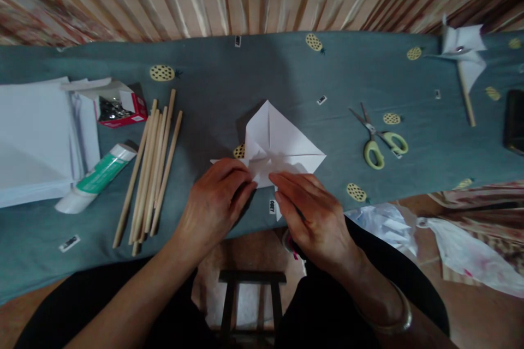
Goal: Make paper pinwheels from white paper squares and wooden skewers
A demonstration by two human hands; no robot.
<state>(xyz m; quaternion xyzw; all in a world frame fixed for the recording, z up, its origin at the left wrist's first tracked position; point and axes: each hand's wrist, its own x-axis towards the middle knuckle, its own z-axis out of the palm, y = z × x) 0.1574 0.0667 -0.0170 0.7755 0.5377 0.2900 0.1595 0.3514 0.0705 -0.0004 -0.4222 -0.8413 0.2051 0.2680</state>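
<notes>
A white sheet of paper (289, 133), cut and partly folded into a pinwheel shape, lies on the cloth in front of me. My left hand (219, 191) pinches its left side, thumb and fingers closed on a folded flap. On the lower right, my right hand (313, 212) has its fingers together on the same paper, with a narrow white tip showing below them. The fingers hide the paper's lower part. Right of the paper lie scissors (372, 131) with green handles, blades apart. To the left is a bunch of wooden sticks (149, 174).
On the left are stacked white paper (33, 136), a red box of small metal pieces (120, 106) and a green-and-white tube (98, 177). A finished pinwheel on a stick (466, 60) lies far right. Plastic bags (470, 253) and a stool (251, 278) are below the table.
</notes>
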